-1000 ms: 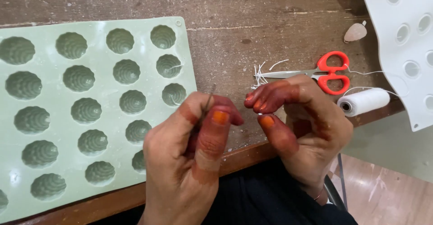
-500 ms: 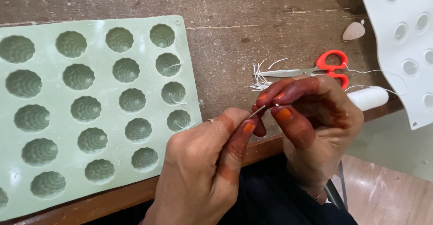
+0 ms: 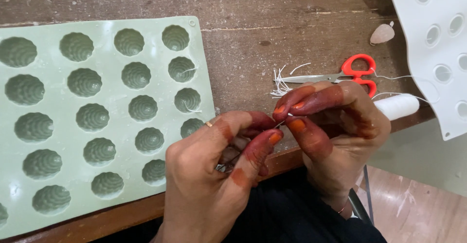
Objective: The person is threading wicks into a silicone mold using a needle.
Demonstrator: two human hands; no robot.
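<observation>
Left hand [image 3: 214,175] is pinched on a needle [image 3: 278,124]; right hand [image 3: 335,131] is pinched on thread [image 3: 290,114], lower centre, beside the green mould [image 3: 107,121].

Sage green, red and white on dark brown wood

The mould [image 3: 104,53] is pale sage green with ridged, spiral-patterned cups; the scissors [image 3: 359,72] have red handles; the spool [image 3: 398,105] and second tray [image 3: 440,38] are white; the worktop [image 3: 272,24] is weathered brown; the fingertips [image 3: 297,125] are stained orange-red.
</observation>
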